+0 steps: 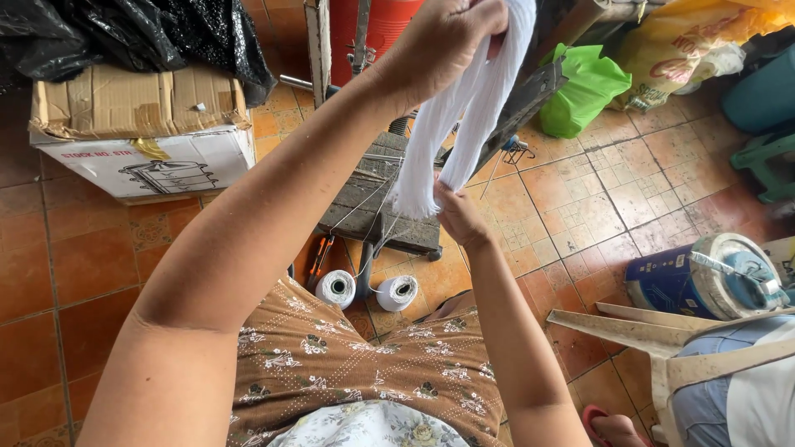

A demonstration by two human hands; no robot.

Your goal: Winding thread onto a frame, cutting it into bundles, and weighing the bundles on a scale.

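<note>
at top centre of the frame the left hand (443, 41) grips a hank of white threads (468, 112) held high so it hangs straight, while the right hand (458, 213) pinches its lower end above two thread spools (367, 290).

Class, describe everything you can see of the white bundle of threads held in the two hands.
The bundle is a thick hank of white threads, soft and cotton-like, lying side by side like a flat band. It hangs from the left hand, raised near the top of the picture, which grips its upper end. It seems folded there, falling in two strands that meet below. The right hand pinches the lower end, where cut tips form a short fringe. It is slack, not stretched, above a dark stand.
</note>
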